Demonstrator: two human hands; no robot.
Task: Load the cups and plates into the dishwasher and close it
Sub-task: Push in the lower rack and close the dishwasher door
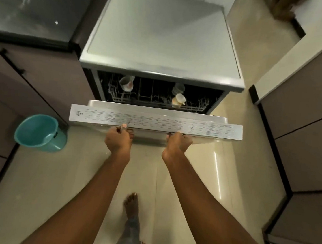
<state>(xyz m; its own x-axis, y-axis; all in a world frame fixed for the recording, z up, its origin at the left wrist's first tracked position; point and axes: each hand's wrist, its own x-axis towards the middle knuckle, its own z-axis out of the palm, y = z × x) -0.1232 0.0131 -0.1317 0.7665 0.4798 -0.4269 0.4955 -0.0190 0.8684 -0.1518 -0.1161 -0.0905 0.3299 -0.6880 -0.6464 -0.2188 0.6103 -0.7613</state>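
both hands' grip (118, 138) (178, 142) clasps door (156, 122) edge; bucket (39, 132) stands left, cups (179, 100) inside.

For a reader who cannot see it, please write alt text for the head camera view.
Two bare hands, left hand and right hand, grip the top edge of a partly open dishwasher door. Cups sit in the rack behind it. A teal bucket stands on the floor to the left.

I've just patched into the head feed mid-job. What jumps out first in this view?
Both hands grip the front edge of the dishwasher door at centre frame, left hand and right hand, with the door partly open. Through the gap, cups sit in the wire rack. A teal bucket stands on the floor to the left.
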